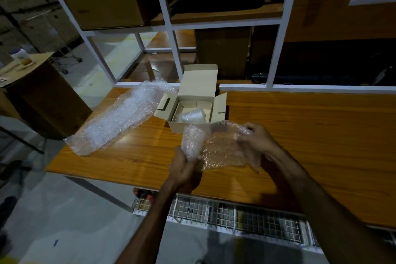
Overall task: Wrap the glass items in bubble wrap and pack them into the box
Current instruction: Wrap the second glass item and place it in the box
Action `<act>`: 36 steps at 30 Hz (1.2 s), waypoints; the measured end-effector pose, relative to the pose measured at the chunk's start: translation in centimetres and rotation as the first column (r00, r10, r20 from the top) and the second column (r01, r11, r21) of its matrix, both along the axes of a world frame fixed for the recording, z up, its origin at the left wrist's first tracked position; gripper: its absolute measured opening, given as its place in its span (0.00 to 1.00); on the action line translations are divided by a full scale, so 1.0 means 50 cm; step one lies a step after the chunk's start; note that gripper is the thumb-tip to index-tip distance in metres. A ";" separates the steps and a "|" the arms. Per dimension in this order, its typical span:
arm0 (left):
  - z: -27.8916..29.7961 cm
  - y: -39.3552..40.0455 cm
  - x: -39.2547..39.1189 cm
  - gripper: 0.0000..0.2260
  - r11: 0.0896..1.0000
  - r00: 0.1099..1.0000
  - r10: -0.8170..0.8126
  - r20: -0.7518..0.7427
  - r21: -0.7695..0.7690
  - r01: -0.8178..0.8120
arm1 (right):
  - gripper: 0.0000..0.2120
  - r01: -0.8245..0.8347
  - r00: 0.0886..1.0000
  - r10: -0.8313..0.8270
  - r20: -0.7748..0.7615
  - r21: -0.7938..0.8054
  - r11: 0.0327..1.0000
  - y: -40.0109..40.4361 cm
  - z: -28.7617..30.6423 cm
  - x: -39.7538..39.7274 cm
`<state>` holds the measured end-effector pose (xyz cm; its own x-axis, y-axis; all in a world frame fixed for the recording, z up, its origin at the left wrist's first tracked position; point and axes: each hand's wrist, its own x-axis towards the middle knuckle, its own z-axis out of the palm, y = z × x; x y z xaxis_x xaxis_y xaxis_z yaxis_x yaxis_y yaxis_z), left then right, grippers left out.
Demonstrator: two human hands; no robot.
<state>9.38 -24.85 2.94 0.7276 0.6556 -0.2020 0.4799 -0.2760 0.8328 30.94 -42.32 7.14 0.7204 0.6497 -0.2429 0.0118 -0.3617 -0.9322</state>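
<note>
Left grip: the left hand (186, 172) curls its fingers round the lower end of a glass (192, 142) that is partly rolled in a bubble wrap sheet (225, 150), held just above the surface (310, 135).
Right grip: the right hand (256, 139) pinches the far right edge of the same sheet, fingers curled on the plastic, pulling it out flat to the right of the glass.
Box: the small cardboard box (194, 105) stands open on the surface just beyond the hands, lid flap upright at the back, side flaps spread left and right; a wrapped glass (190, 116) lies inside it.
In the way: the box's near wall touches or nearly touches the top of the sheet; I cannot tell which.
Left side: a long bubble wrap roll (115, 120) lies slantwise from the box's left flap down to the surface's left edge.
Back edge: a white frame partition (278, 87) runs along the far side, directly behind the box.
Near edge: a wire mesh tray (235, 216) hangs under the front of the surface, below the forearms.
Open room: bare wood stretches to the right of the right hand.
Beyond: a large brown carton (42, 100) stands off the left edge.
</note>
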 end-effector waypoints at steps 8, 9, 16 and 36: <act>0.018 -0.018 -0.007 0.27 0.949 0.998 0.049 0.048 -0.313 -0.031 | 0.25 0.159 0.795 0.096 -0.599 0.357 0.920 0.038 0.004 -0.038; 0.020 -0.020 -0.010 0.28 0.937 0.998 0.039 0.052 -0.350 -0.018 | 0.25 0.189 0.755 0.111 -0.647 0.376 0.907 0.044 0.007 -0.046; 0.044 -0.027 -0.012 0.19 0.958 0.982 0.085 0.172 -0.286 -0.033 | 0.19 0.272 0.631 0.185 -0.753 0.439 0.857 0.077 0.031 -0.077; 0.074 -0.025 -0.005 0.23 0.983 0.978 0.091 0.188 -0.175 -0.057 | 0.18 0.160 0.847 0.145 -0.512 0.505 0.848 0.151 0.062 -0.136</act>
<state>9.15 -26.10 6.66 0.7145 0.6780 -0.1727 0.3178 -0.0946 0.9434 24.13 -34.75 10.22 0.5907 0.7792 -0.2096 -0.5212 0.1701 -0.8363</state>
